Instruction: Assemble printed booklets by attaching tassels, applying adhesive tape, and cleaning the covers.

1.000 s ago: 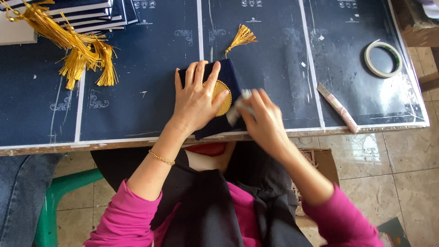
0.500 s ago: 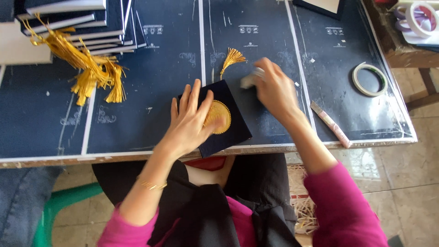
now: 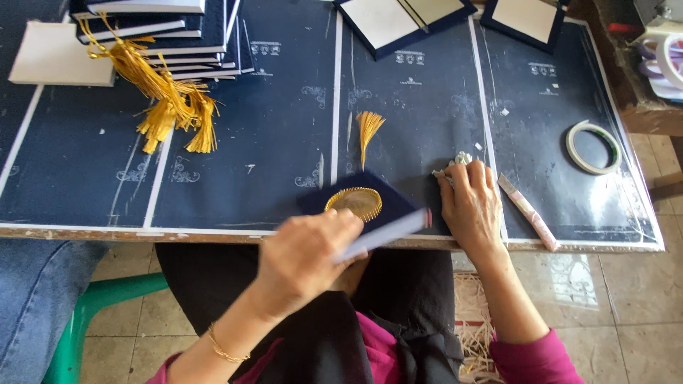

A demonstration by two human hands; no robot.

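While left hand (image 3: 306,256) grips the navy folder (image 3: 370,213) and right hand (image 3: 471,203) clutches a rag (image 3: 455,162), that loose tassel (image 3: 368,131) might snag.

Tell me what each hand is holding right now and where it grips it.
The left hand grips the navy gold-emblem cover by its near edge. The right hand rests on the table over a crumpled white wad, fingertips on it.

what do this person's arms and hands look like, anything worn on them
Both hands are bare, with no gloves or rings visible. The left hand has a thin gold chain bracelet at the wrist. The right hand leads to a bare forearm, with a magenta-pink sleeve pushed up near the elbow.
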